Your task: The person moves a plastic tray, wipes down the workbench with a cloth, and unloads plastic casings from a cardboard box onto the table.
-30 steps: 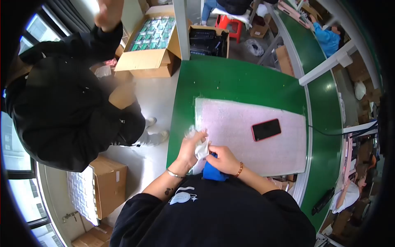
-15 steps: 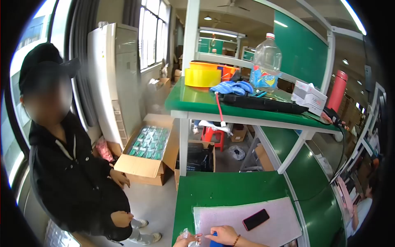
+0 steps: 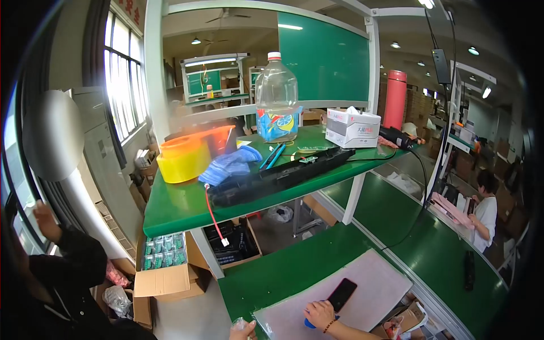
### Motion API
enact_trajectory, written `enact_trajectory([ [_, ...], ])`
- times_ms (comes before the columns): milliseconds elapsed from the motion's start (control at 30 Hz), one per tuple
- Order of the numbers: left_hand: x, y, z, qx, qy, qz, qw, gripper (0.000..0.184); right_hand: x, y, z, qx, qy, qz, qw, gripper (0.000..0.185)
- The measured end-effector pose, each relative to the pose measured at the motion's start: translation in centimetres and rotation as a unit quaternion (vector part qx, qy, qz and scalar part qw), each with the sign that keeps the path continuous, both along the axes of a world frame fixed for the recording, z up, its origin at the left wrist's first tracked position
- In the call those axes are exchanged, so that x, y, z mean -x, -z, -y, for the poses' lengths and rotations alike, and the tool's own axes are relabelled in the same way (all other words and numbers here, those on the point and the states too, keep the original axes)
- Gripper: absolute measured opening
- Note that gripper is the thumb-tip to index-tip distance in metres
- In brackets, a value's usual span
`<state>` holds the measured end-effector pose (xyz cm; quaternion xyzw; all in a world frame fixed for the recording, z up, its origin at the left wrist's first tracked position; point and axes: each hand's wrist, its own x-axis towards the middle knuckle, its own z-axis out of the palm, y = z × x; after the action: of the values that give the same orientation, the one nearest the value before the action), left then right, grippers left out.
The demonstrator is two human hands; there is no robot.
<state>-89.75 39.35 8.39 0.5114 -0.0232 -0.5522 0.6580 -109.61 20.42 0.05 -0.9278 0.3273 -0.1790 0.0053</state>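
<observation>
My right hand (image 3: 321,313), with a beaded bracelet on its wrist, is closed over a blue object (image 3: 309,324) on the pale mat (image 3: 362,289). Most of that object lies under my fingers, so its kind is unclear. Just beyond this hand is a dark phone (image 3: 343,293) with a reddish edge, lying on the mat. At the bottom edge of the view, my left hand (image 3: 245,331) is partly cut off and pinches a piece of clear plastic (image 3: 240,323).
Above the green bench, a shelf (image 3: 170,218) carries yellow tape (image 3: 182,164), a blue cloth (image 3: 229,164), a long black casing (image 3: 272,180), a large bottle (image 3: 276,102) and a tissue box (image 3: 352,129). A person (image 3: 68,272) stands at left; another (image 3: 484,212) sits at right.
My view has swung right and up. My right hand has come close to the phone, the blue object still under it. The person at left has raised a hand.
</observation>
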Motion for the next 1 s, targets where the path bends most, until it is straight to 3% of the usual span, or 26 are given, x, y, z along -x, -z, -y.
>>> enact_trajectory([
  [33, -0.2, -0.8, 0.2, -0.009, 0.006, 0.018, 1.0, 0.015, 0.4, 0.1, 0.2, -0.006, 0.001, -0.002, 1.0, 0.022],
  [133, -0.8, -0.9, -0.1, -0.031, 0.006, 0.052, 0.998, 0.022, 0.6, -2.1, 1.6, -0.034, -0.148, -0.032, 0.988, 0.027],
  [200, -1.6, -0.2, -0.1, -0.015, -0.033, -0.002, 0.999, 0.024, -0.1, -10.8, 4.9, -0.258, -0.289, -0.015, 0.922, 0.037],
  [233, -1.9, 0.2, -0.3, -0.008, -0.05, -0.029, 0.998, 0.025, -0.2, -19.3, 5.1, -0.353, -0.331, 0.014, 0.875, 0.03],
  [267, -1.9, 0.9, -0.8, -0.004, -0.067, -0.06, 0.996, 0.027, -0.3, -27.0, 5.3, -0.352, -0.372, 0.05, 0.858, 0.025],
  [300, -1.5, 1.8, -1.4, -0.002, -0.085, -0.094, 0.992, 0.028, -0.7, -33.2, 5.8, -0.219, -0.444, 0.146, 0.857, 0.019],
  [367, -0.8, 2.9, -2.1, 0.007, -0.122, -0.154, 0.98, 0.031, -2.3, -42.1, 6.7, 0.038, -0.426, 0.236, 0.873, 0.019],
  [400, -0.6, 3.2, -1.6, 0.008, -0.128, -0.155, 0.979, 0.031, -4.8, -45.3, 7.5, 0.145, -0.423, 0.279, 0.85, 0.017],
  [467, -0.2, 3.6, -0.3, 0.025, -0.065, -0.156, 0.985, 0.037, -9.1, -50.2, 9.9, 0.17, -0.414, 0.147, 0.882, 0.021],
  [500, 0.2, 3.5, 0.0, 0.031, -0.031, -0.155, 0.987, 0.04, -11.6, -51.0, 11.4, 0.162, -0.431, 0.075, 0.884, 0.023],
  [567, 1.2, 1.7, 0.5, 0.039, -0.037, -0.161, 0.986, 0.039, -14.6, -51.1, 12.2, 0.085, -0.344, -0.149, 0.923, 0.025],
  [667, 2.1, 1.1, 0.1, 0.068, -0.064, -0.179, 0.979, 0.037, -16.6, -49.8, 12.5, 0.107, -0.344, -0.193, 0.913, 0.021],
  [767, 2.4, 4.5, -1.8, 0.044, -0.073, -0.142, 0.986, 0.037, -15.6, -50.6, 11.9, 0.149, -0.315, -0.155, 0.924, 0.016],
  [867, 2.7, 5.4, -3.8, 0.025, -0.099, -0.145, 0.984, 0.036, -13.8, -52.9, 9.9, 0.186, -0.251, -0.029, 0.949, 0.015],
  [900, 2.8, 5.7, -4.4, 0.012, -0.099, -0.145, 0.984, 0.035, -13.6, -53.5, 9.5, 0.149, -0.307, 0.035, 0.939, 0.015],
  [933, 3.0, 6.1, -5.0, 0.013, -0.107, -0.144, 0.984, 0.035, -13.5, -53.7, 9.2, 0.11, -0.358, 0.098, 0.922, 0.015],
  [1000, 3.4, 6.5, -5.7, 0.01, -0.101, -0.152, 0.983, 0.035, -15.2, -53.3, 5.1, 0.19, -0.526, 0.225, 0.798, 0.017],
])
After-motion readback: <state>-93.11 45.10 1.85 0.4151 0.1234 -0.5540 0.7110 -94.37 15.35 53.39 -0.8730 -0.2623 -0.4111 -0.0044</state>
